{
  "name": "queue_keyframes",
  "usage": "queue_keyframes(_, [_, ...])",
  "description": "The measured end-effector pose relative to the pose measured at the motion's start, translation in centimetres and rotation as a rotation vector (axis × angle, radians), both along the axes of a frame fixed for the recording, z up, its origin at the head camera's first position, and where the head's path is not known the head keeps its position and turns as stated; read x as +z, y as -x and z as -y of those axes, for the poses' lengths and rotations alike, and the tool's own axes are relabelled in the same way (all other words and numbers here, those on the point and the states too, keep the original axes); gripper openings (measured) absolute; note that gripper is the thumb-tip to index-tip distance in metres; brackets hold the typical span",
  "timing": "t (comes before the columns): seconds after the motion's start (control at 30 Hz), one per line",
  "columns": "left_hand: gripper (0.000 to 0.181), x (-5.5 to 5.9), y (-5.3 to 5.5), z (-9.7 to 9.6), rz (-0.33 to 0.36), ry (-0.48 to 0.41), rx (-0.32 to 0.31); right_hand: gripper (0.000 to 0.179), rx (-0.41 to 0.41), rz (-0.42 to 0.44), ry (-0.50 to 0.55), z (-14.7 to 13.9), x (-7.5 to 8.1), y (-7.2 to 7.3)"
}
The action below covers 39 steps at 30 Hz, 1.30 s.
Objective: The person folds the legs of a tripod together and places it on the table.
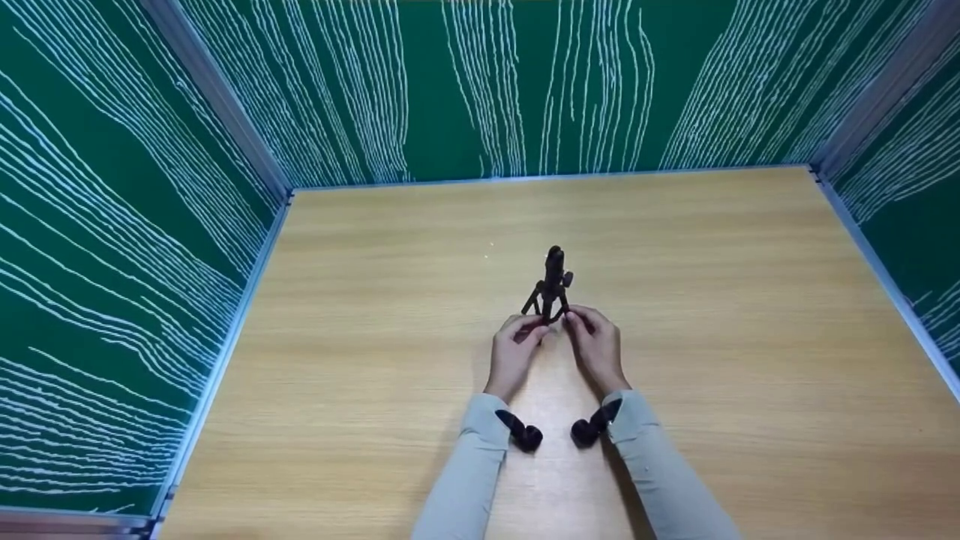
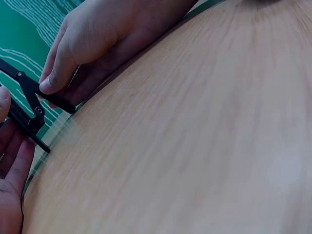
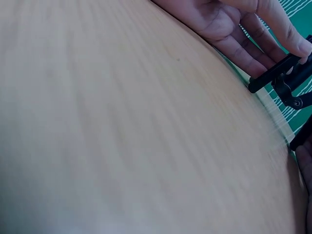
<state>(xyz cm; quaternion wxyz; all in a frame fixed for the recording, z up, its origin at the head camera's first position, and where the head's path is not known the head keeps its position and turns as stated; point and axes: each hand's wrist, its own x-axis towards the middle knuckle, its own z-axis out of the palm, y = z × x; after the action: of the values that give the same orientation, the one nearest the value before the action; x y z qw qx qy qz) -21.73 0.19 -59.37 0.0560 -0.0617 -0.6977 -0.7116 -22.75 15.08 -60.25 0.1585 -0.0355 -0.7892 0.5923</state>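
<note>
A small black tripod (image 1: 553, 281) stands on the table with its legs spread, in front of both hands. My left hand (image 1: 517, 352) pinches one leg near its foot between thumb and fingers. On the other side my right hand (image 1: 598, 349) grips another leg low down. From the left wrist view, the right hand (image 2: 105, 39) has its thumb along a tripod leg (image 2: 58, 101), and the left hand (image 2: 12, 183) shows only partly at the edge. In the right wrist view the left hand (image 3: 234, 29) holds a leg (image 3: 273, 73); the right hand (image 3: 304, 163) is mostly cut off.
The wooden table (image 1: 360, 360) is bounded by green panels (image 1: 435, 97) with wavy white lines, at the back and both sides. Metal posts (image 1: 225, 97) join the panels at the corners. A black wrist camera (image 1: 527, 438) sticks out from each pale sleeve (image 1: 469, 465).
</note>
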Motion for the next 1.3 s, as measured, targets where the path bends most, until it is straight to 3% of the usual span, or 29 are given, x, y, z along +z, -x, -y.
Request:
queue_keyframes(0.17, [0.021,1.8,-0.9,0.2,0.005,-0.002,0.006,0.017,-0.016,-0.023,-0.02,0.1,0.0,-0.3])
queue_keyframes(0.63, [0.02,1.8,-1.1,0.2,-0.002,0.0,0.029,0.016,-0.02,-0.012,0.006,0.2,0.0,-0.6])
queue_keyframes(1.17, [0.019,2.2,-1.0,0.2,0.036,0.004,0.042,0.016,-0.017,-0.034,-0.063,0.1,0.2,-0.4])
queue_keyframes(1.23, [0.019,2.1,-0.9,0.1,0.036,-0.003,0.041,0.016,-0.016,-0.031,-0.066,0.1,0.2,-0.3])
queue_keyframes(1.3, [0.019,1.4,-0.6,0.1,0.044,-0.009,0.041,0.016,-0.013,-0.023,-0.068,0.2,0.1,-0.3])
